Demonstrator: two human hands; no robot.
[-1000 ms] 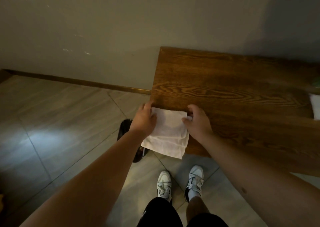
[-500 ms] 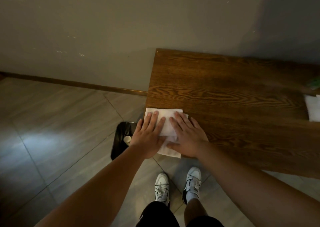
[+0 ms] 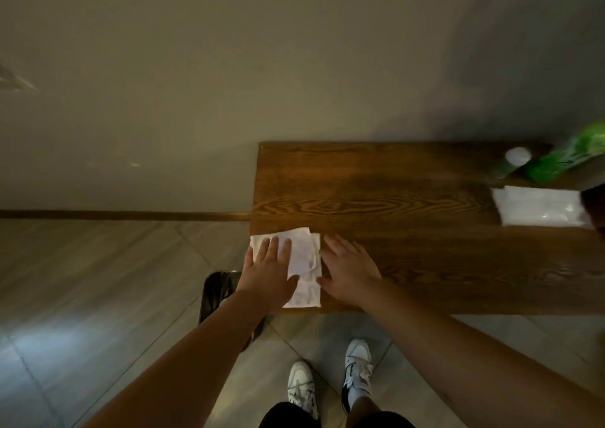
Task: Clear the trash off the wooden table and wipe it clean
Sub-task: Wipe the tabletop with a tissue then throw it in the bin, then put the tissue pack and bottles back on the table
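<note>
So, your left hand (image 3: 270, 272) lies flat w/ fingers spread on the white cloth (image 3: 302, 264), palm down, pressing it onto the near left corner of the wooden counter (image 3: 393, 198). Cloth is folded, its near edge reaching about to the counter's front edge. Your right hand (image 3: 348, 272) is also flat & open, fingers apart, resting on bare wood just beside the cloth's right edge; the thumb side touches or nearly touches the fabric, can't tell which. Neither hand is gripping anything.

Far right of the counter, well apart from the cloth: a white packet (image 3: 541, 206), flat on the wood, and behind it near the wall a green package (image 3: 569, 159) w/ a small white-capped bottle (image 3: 512, 162) just beside it, both blurred.

On the floor (image 3: 98, 280) below the counter's left corner, a black bin (image 3: 217, 293) sits partly hidden under your left forearm. Your white sneakers (image 3: 327, 382) stand on the tiles in front of the counter. A plain wall (image 3: 229, 67) is behind, w/ a dark baseboard (image 3: 114, 215).
</note>
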